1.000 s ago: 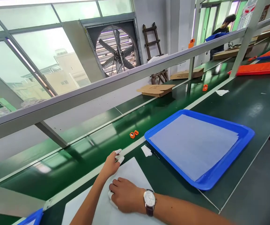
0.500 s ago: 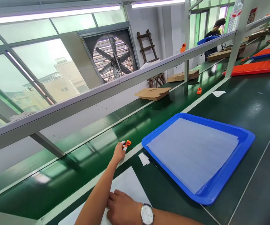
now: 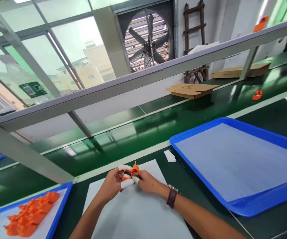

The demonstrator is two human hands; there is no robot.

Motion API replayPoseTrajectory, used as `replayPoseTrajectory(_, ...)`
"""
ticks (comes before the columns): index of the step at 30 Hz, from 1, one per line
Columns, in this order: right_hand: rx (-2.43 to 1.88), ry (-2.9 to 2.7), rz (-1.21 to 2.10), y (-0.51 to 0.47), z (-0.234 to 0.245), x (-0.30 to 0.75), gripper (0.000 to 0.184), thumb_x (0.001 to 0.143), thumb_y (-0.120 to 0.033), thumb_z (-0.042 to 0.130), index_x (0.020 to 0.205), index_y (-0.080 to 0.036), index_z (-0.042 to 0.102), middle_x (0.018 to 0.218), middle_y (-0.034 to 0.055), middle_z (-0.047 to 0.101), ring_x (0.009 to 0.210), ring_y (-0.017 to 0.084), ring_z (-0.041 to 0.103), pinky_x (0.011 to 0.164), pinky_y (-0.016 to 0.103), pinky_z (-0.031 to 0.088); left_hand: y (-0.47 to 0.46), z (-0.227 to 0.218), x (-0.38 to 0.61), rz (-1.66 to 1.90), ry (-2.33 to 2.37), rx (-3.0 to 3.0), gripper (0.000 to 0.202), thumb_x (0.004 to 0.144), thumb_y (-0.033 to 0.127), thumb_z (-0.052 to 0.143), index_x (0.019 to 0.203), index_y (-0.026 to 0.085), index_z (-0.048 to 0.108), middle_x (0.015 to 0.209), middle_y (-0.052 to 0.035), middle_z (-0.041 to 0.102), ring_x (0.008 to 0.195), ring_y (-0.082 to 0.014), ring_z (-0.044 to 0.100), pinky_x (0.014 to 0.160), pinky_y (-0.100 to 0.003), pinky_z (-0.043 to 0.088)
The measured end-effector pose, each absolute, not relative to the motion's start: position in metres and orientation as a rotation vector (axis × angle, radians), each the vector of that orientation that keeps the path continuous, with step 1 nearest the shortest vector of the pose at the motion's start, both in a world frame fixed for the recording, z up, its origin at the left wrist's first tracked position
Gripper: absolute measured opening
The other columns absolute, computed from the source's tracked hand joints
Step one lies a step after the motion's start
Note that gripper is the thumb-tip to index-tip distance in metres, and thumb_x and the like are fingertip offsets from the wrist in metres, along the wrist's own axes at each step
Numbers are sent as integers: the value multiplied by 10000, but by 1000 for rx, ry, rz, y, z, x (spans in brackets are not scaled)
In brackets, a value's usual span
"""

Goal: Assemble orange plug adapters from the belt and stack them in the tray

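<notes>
Over a white sheet [image 3: 138,212], my left hand [image 3: 113,182] grips a small orange plastic part [image 3: 127,174] with a dark inside. White covers wrap its thumb and a finger, and these pinch the part from both sides. My right hand [image 3: 147,181], with a watch at the wrist, closes on the right end of the same part, where small pointed bits stick up. Its fingertips are partly hidden. To the left, a blue tray [image 3: 61,207] carries several orange pieces [image 3: 34,214] bunched together.
A large blue tray [image 3: 240,209] lined with white paper lies on the right. Small white slips [image 3: 170,156] lie beside it. Beyond runs a green belt [image 3: 123,136], with an orange piece [image 3: 257,95] farther along. A metal rail [image 3: 143,76] crosses above; a flat cardboard box [image 3: 193,90] sits behind.
My left hand has come back from the belt with the orange part. My right hand has lifted from the sheet and joined it at the part. The view has swung left.
</notes>
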State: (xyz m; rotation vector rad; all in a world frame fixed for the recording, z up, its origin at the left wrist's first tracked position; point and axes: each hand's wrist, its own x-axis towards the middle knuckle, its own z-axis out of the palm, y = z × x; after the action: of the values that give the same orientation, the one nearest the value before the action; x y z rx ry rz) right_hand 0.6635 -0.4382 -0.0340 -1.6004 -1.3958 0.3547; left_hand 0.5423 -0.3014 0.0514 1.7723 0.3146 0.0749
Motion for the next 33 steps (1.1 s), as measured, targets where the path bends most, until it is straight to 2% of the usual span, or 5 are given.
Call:
replayPoseTrajectory(4,-1452,-1221,668,-437,-22,661,644,1059,-512,111,1241,-112,582,1001,141,709,810,191,702,602,285,553,-301,34,493,30,399,1655,525,691,309,862,1154,195,642,867,-13,640,678,-121,555,521,-224,436)
replayPoseTrajectory(11,-1241,-852,862,-442,-15,634,452,809,-428,772,1183,-200,659,877,23,686,713,154,614,656,324,529,-305,8,467,119,402,1527,340,864,419,701,1104,179,679,934,-86,709,846,-218,685,747,-366,564)
replayPoseTrajectory(22,-1391,-1281,518,-447,-24,614,209,942,-283,629,1149,-289,657,1053,58,670,906,196,642,769,367,574,-300,-9,456,499,428,2003,221,946,288,535,1137,265,643,1075,-73,597,873,-198,596,768,-359,544)
replayPoseTrajectory(27,-1448,-1292,412,-447,-28,610,229,959,-242,589,1180,-277,639,1093,81,673,937,212,638,794,394,572,-300,-8,457,450,462,2028,208,966,296,499,1133,274,621,1046,-50,602,798,-172,571,697,-321,508)
replayPoseTrajectory(33,-1452,-1309,341,-451,-30,613,347,951,-143,517,1262,-285,573,1148,83,630,1000,223,618,855,430,561,-301,-15,462,378,412,1803,295,959,320,526,1234,296,629,1157,-71,647,1018,-222,645,875,-371,553)
